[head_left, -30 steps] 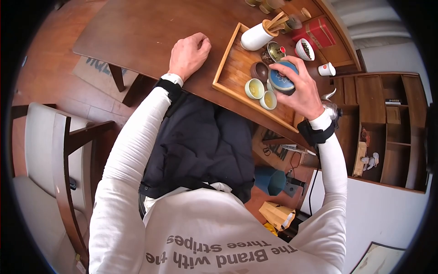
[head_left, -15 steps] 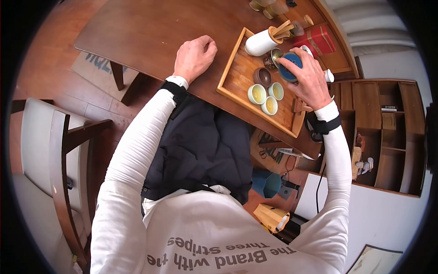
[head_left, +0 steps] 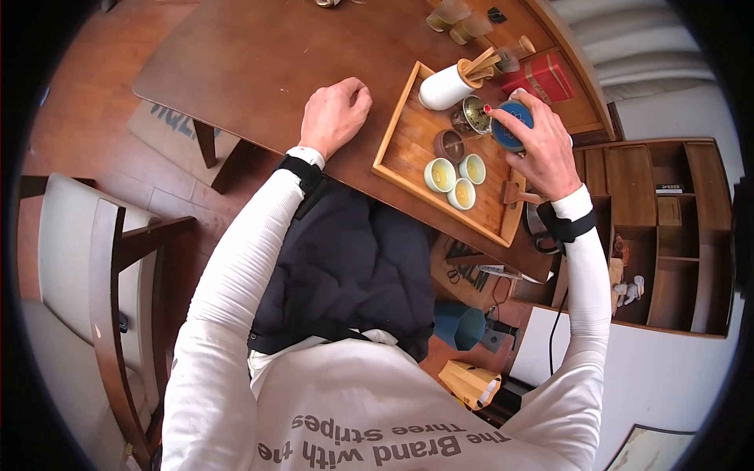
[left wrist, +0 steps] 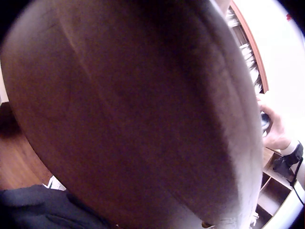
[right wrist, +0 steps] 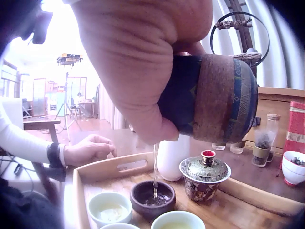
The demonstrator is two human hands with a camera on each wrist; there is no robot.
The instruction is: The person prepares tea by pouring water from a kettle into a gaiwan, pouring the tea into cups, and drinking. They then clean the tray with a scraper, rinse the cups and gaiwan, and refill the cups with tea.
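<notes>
My right hand (head_left: 546,149) grips a blue cup with a brown band (right wrist: 217,98), tipped on its side above the wooden tray (head_left: 400,161). A thin stream of liquid falls from it into a small dark brown bowl (right wrist: 153,199). Beside that bowl stand three pale green cups of yellowish liquid, one of them nearest the tray's front (head_left: 462,194). A patterned lidded bowl with a red knob (right wrist: 206,174) sits behind. My left hand (head_left: 336,116) rests on the table left of the tray, fingers loosely curled, holding nothing.
A white holder with wooden tools (head_left: 444,88) stands at the tray's back. Behind it are a red box (head_left: 542,77) and glass jars. A wooden handle (head_left: 520,194) lies at the tray's right edge, near a kettle. A white bowl of leaves (right wrist: 293,168) stands beyond.
My right hand has shifted from above the pale green cups, uncovering the third one, to the right side of the tray, with the blue cup. The left hand stays on the table.
</notes>
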